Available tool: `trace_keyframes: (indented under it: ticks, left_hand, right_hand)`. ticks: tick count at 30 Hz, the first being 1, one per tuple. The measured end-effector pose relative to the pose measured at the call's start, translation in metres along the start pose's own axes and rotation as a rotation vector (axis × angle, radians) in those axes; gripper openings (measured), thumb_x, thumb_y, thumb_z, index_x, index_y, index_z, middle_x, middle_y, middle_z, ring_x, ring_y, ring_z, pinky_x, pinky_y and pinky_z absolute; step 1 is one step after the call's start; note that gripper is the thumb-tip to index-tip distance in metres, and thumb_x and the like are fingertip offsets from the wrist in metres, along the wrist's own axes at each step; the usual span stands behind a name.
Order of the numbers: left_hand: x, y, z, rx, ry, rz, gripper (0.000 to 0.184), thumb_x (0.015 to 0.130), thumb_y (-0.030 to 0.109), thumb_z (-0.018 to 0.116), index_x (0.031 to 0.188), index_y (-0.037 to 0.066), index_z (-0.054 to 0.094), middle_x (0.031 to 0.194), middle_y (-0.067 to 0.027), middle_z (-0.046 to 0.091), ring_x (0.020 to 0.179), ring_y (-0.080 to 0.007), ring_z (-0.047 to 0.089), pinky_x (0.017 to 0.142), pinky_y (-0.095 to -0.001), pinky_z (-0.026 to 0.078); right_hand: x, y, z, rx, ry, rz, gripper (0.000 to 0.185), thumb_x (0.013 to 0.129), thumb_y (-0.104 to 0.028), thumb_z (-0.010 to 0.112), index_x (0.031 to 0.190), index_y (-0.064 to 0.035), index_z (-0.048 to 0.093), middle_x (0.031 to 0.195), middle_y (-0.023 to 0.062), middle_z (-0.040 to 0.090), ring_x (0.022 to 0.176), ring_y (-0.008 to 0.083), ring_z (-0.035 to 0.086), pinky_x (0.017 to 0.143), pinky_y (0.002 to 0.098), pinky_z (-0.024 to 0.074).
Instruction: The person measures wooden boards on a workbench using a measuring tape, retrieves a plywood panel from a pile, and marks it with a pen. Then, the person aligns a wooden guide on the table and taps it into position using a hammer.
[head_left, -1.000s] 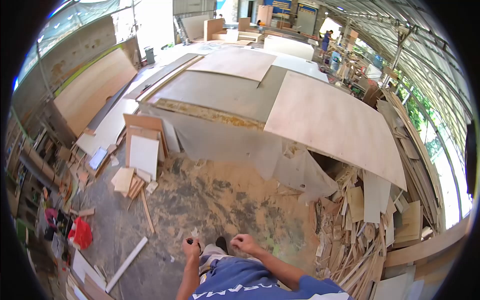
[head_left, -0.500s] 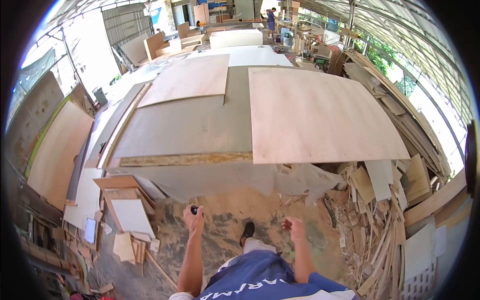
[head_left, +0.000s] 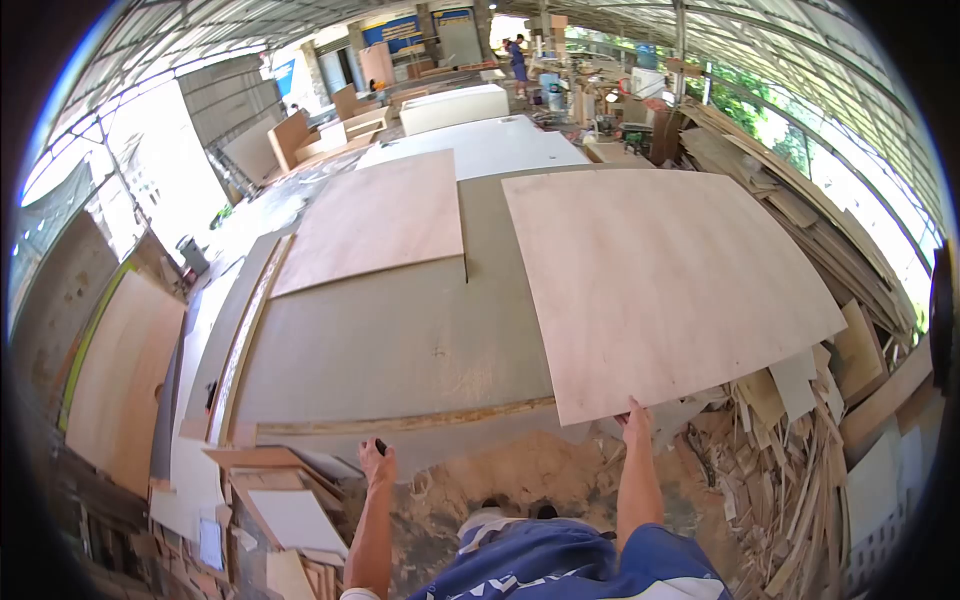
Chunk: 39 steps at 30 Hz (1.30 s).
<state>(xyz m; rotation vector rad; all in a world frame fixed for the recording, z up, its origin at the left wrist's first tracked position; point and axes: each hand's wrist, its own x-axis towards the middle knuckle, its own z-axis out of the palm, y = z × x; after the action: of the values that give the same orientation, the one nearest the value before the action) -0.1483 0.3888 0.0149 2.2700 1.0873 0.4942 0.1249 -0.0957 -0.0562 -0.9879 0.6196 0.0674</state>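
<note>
We reach our right arm almost straight forward, the right hand [head_left: 635, 424] meeting the near edge of the sheet [head_left: 670, 285], a fingertip over its top; whether the other fingers close beneath, we cannot tell. The sheet lies on the right side of the table [head_left: 390, 345], its near corner jutting past the table's front edge. Our left arm points forward too, elbow slightly bent, the left hand [head_left: 377, 464] curled around a small dark object [head_left: 380, 446], apart from the table.
</note>
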Motion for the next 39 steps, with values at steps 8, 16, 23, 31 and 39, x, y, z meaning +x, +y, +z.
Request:
trace_keyframes:
  ticks: [8, 16, 23, 31, 39]
  left_hand:
    - [0.141, -0.016, 0.012, 0.157, -0.14, 0.052, 0.035, 0.079, 0.008, 0.064, 0.111, -0.001, 0.053, 0.113, -0.0185, 0.047, 0.11, -0.0365, 0.044, 0.092, -0.0452, 0.04]
    - [0.195, -0.02, 0.036, 0.339, -0.172, 0.181, 0.038, 0.079, 0.009, 0.064, 0.114, 0.001, 0.053, 0.116, -0.0159, 0.047, 0.113, -0.0332, 0.043, 0.093, -0.0449, 0.039]
    - [0.167, 0.006, 0.04, 0.419, 0.202, 0.172, 0.05, 0.08, 0.015, 0.065, 0.124, 0.002, 0.047, 0.127, -0.0191, 0.044, 0.122, -0.0349, 0.039, 0.097, -0.0488, 0.034]
    - [-0.011, 0.085, 0.112, -0.172, -0.523, 0.118, 0.036, 0.078, 0.029, 0.065, 0.102, 0.002, 0.056, 0.101, -0.0197, 0.056, 0.093, -0.0328, 0.054, 0.084, -0.0421, 0.043]
    - [-0.089, 0.17, 0.137, -0.228, -0.454, -0.146, 0.049, 0.076, 0.031, 0.066, 0.108, -0.004, 0.057, 0.105, -0.0223, 0.058, 0.096, -0.0356, 0.055, 0.087, -0.0436, 0.042]
  right_hand:
    - [0.0, 0.01, 0.004, -0.087, 0.164, -0.136, 0.021, 0.092, -0.015, 0.057, 0.111, -0.007, 0.054, 0.102, 0.0096, 0.062, 0.088, 0.0248, 0.063, 0.073, 0.0398, 0.057]
    - [-0.051, 0.013, 0.009, -0.031, 0.087, -0.228, 0.026, 0.09, -0.015, 0.059, 0.114, -0.0054, 0.054, 0.1, 0.0088, 0.063, 0.083, 0.0222, 0.064, 0.068, 0.0376, 0.0563]
    - [-0.102, 0.07, 0.02, -0.091, 0.115, -0.157, 0.025, 0.089, -0.012, 0.061, 0.111, -0.0026, 0.055, 0.099, 0.0084, 0.063, 0.079, 0.0192, 0.064, 0.064, 0.0349, 0.0545]
    - [-0.136, 0.102, 0.029, 0.005, -0.008, 0.005, 0.023, 0.09, -0.01, 0.056, 0.11, 0.0003, 0.053, 0.1, 0.0152, 0.063, 0.084, 0.0284, 0.066, 0.072, 0.043, 0.0578]
    - [-0.108, 0.056, -0.035, -0.061, -0.328, 0.304, 0.027, 0.09, -0.021, 0.058, 0.105, 0.0017, 0.058, 0.097, 0.0154, 0.066, 0.086, 0.0267, 0.067, 0.073, 0.0392, 0.0551]
